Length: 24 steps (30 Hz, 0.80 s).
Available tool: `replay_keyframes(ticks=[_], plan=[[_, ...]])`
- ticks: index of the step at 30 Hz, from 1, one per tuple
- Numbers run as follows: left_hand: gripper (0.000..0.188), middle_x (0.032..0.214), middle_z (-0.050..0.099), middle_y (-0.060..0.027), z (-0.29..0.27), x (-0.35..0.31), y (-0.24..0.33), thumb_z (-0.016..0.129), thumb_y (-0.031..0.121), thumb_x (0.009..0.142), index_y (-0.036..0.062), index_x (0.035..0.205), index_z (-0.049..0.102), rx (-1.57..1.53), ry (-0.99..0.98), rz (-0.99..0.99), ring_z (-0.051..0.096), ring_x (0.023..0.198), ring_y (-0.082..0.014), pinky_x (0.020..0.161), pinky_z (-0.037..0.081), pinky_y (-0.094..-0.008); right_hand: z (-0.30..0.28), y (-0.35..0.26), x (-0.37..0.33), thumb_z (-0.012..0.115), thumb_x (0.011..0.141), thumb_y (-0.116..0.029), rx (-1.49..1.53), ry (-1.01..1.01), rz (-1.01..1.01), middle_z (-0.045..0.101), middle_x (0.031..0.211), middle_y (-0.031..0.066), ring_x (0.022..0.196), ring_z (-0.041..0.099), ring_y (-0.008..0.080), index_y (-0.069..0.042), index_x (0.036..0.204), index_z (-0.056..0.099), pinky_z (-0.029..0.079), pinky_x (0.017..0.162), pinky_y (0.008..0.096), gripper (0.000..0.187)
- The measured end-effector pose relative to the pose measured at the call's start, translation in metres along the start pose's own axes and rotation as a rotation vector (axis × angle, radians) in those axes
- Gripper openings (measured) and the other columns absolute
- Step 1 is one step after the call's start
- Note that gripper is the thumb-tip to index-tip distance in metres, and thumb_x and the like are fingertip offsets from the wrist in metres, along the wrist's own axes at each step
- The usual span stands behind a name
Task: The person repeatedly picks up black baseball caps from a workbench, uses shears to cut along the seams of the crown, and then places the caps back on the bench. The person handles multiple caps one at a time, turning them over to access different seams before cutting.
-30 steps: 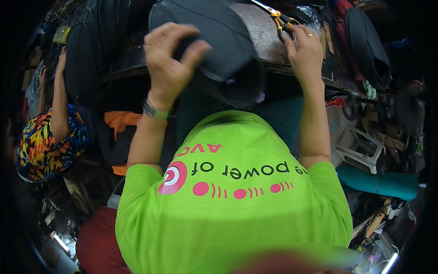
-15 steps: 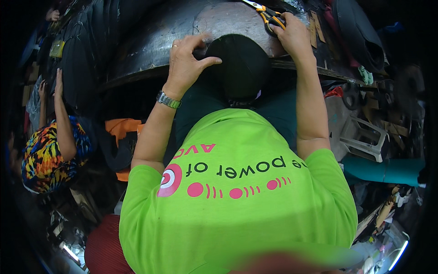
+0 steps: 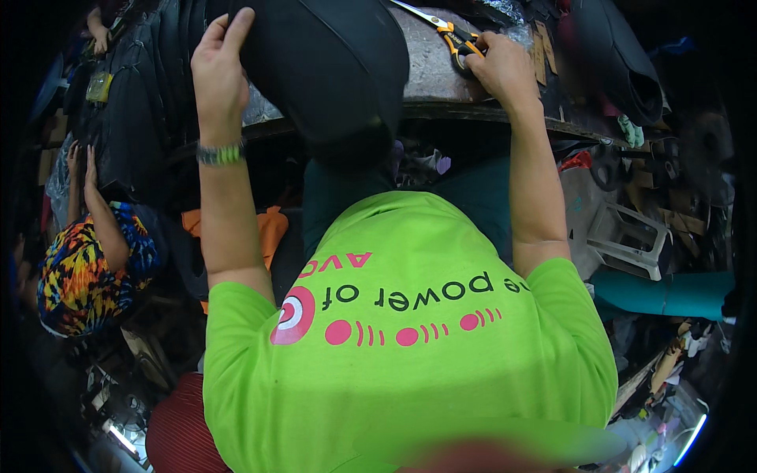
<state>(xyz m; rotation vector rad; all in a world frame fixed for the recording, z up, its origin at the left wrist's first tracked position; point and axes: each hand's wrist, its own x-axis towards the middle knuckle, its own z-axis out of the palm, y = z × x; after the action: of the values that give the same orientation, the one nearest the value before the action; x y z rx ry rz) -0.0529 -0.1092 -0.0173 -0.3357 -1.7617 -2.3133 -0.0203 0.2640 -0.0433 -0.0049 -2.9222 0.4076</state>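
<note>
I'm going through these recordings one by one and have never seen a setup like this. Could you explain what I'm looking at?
There is no machine here: a person works with two bare hands. The view comes from a wide fisheye camera worn on the head, looking down, so straight edges bend near the rim. The bright green shirt is the wearer's own.

The left hand is at the edge of a large black sheet, which overhangs the table. The right hand has its fingers at the handles of orange-and-black scissors on that table. How firmly either hand grips is hard to tell.

At the left, someone else in a colourful patterned top is nearby.
</note>
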Motion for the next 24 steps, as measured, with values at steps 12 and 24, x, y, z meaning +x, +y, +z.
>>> replay_keyframes(ticks=[12, 24], plan=[[0.039, 0.077, 0.068, -0.0111, 0.077, -0.091, 0.032, 0.083, 0.04, 0.079, 0.0027, 0.087, 0.071, 1.228, -0.458, 0.325, 0.066, 0.064, -0.0253, 0.058, 0.051, -0.0336, -0.015, 0.001, -0.018, 0.069, 0.08, -0.027, 0.026, -0.077, 0.018, 0.072, 0.089, 0.0201, 0.086, 0.069, 0.0377, -0.005, 0.101, 0.074, 0.053, 0.08, 0.0459, 0.031], [0.031, 0.099, 0.073, -0.007, 0.055, -0.079, 0.075, 0.071, 0.02, 0.094, -0.0048, 0.112, 0.068, 0.35, -0.186, -0.172, 0.067, 0.087, -0.0122, 0.08, 0.054, -0.026, -0.021, -0.016, -0.045, 0.073, 0.076, -0.009, 0.865, 0.074, -0.251, 0.064, 0.106, 0.0122, 0.099, 0.065, 0.0212, 0.001, 0.116, 0.058, 0.05, 0.092, 0.0333, 0.044]])
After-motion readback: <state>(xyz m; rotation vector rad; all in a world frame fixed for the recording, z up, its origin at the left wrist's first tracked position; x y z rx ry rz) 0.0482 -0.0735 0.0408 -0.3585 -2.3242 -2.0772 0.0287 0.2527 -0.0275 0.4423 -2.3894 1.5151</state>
